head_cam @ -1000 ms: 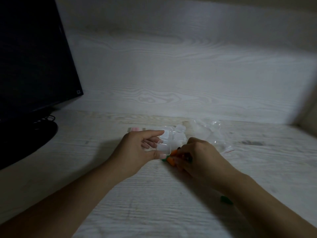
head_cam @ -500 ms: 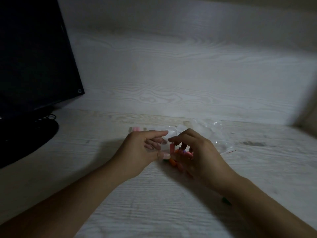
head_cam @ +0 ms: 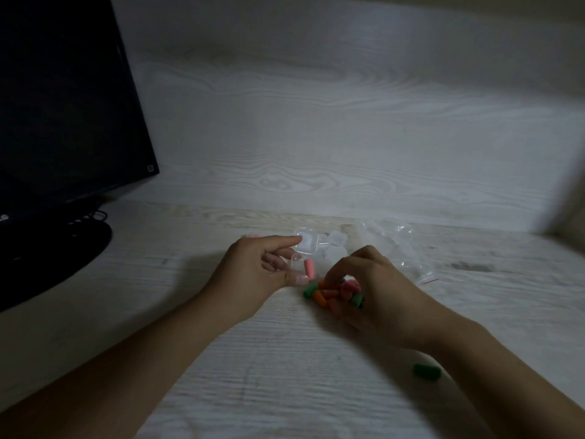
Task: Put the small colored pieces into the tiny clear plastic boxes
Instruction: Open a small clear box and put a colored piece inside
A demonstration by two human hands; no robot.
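Note:
My left hand (head_cam: 262,267) holds a tiny clear plastic box (head_cam: 303,252) between forefinger and thumb, its lid tipped up. A pink piece (head_cam: 309,268) stands inside that box. My right hand (head_cam: 376,289) is curled over a small heap of colored pieces (head_cam: 329,294), orange, green and pink, lying on the table just right of the box; its fingertips reach into the heap. What they pinch is hidden. More clear boxes (head_cam: 335,245) lie behind the heap. One green piece (head_cam: 426,371) lies alone beside my right forearm.
A crumpled clear plastic bag (head_cam: 399,245) lies behind my right hand. A black monitor (head_cam: 63,106) on its round stand (head_cam: 50,261) fills the left side. A pink object (head_cam: 251,236) peeks out behind my left hand. The white wood-grain table (head_cam: 285,375) meets a wall at the back.
My right hand left the pink piece in the box and dropped back onto the heap. My left hand kept the box, its lid now in view.

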